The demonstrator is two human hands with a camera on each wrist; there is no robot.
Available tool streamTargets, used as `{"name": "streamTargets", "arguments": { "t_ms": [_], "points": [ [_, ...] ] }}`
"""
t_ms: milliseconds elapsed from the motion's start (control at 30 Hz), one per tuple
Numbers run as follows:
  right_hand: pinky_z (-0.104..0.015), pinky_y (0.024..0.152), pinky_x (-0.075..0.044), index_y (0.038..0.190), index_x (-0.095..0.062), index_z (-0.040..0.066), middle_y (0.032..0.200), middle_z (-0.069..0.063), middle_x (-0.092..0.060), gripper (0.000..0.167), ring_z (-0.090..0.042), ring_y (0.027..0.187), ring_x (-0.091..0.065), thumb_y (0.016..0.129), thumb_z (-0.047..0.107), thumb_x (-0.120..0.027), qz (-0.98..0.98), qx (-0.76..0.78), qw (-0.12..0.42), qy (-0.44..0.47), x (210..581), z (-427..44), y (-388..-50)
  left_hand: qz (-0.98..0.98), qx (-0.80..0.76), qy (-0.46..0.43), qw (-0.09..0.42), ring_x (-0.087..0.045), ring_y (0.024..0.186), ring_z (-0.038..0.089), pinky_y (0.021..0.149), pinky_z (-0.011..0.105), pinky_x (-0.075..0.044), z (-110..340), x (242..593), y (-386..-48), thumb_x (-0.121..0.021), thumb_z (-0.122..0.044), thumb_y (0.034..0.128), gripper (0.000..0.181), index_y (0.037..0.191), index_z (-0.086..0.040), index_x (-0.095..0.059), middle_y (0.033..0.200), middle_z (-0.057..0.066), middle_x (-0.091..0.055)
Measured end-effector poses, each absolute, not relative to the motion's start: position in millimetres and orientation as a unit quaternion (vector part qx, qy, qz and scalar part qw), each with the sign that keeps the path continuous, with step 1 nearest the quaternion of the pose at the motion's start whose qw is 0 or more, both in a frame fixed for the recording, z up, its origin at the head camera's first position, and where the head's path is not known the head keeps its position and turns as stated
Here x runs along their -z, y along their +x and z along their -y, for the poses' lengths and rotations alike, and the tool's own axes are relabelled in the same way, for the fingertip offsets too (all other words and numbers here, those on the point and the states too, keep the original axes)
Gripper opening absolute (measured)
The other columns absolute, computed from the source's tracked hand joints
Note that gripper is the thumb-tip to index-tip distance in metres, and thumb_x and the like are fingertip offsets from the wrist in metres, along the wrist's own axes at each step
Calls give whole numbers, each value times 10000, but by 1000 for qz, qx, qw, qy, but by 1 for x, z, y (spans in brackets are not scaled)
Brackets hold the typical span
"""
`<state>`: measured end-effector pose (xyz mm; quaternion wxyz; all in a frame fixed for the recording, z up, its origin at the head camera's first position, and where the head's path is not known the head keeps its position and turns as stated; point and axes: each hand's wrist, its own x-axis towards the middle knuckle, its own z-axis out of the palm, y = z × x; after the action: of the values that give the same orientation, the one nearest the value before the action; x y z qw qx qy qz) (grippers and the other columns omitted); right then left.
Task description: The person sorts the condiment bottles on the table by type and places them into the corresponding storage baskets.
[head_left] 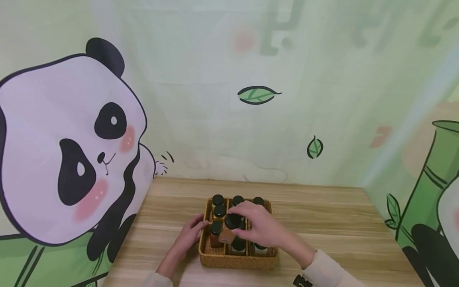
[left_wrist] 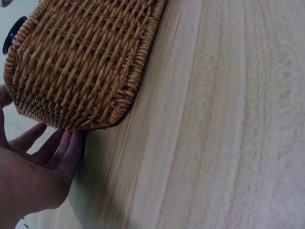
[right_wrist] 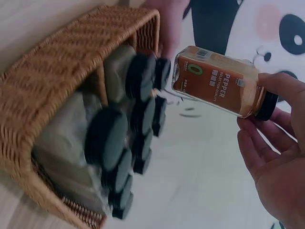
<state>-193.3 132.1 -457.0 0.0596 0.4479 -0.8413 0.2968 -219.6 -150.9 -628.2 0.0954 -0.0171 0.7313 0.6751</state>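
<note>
My right hand pinches a pepper jar by its black lid, fingertips on one side and thumb on the other. This jar is clear with an orange-brown label reading PEPPER, and tilts above a woven basket. At the basket's left side, my left hand rests fingertips against the outer wicker wall, its thumb by the rim. Several black-lidded jars stand in the basket's compartments; the right hand hides part of them in the head view.
The basket sits on a wood-grain table. Behind it hangs a pale green backdrop printed with pandas, leaves and bamboo. Dividers split the basket into compartments.
</note>
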Motion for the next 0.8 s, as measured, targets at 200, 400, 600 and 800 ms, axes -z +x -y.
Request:
{"name": "streamTargets", "arguments": {
  "t_ms": [200, 400, 600, 800],
  "points": [
    [-345, 954, -579, 1389, -659, 139, 1300, 23, -681, 443, -131, 1187, -621, 975, 214, -795, 838, -297, 29, 457, 474, -115, -190, -727, -679, -19, 94, -482, 1430, 424, 1072, 576, -529, 150, 627, -219, -619, -336, 1067, 625, 1557, 19, -460, 1568, 267, -480],
    [-292, 995, -562, 1405, -654, 131, 1334, 14, -667, 445, -126, 1229, -598, 988, 222, -780, 851, -268, 3, 452, 494, -102, -187, -727, -680, -17, 91, -490, 1422, 413, 1067, 573, -533, 150, 630, -219, -619, -324, 1066, 621, 1561, 15, -458, 1571, 263, -480],
    [-287, 1014, -555, 1401, -656, 101, 1347, 9, -664, 442, -125, 1243, -598, 994, 227, -776, 857, -255, -6, 448, 515, -95, -186, -730, -677, -14, 92, -484, 1427, 427, 1060, 580, -537, 151, 631, -220, -594, -313, 1082, 608, 1566, 23, -445, 1575, 275, -470],
    [-289, 1009, -561, 1394, -662, 90, 1332, -4, -660, 444, -134, 1234, -602, 984, 209, -786, 859, -252, 10, 446, 532, -90, -184, -728, -679, -15, 92, -483, 1429, 422, 1065, 579, -533, 152, 632, -221, -603, -319, 1077, 611, 1562, 21, -454, 1570, 276, -475]
  ]
}}
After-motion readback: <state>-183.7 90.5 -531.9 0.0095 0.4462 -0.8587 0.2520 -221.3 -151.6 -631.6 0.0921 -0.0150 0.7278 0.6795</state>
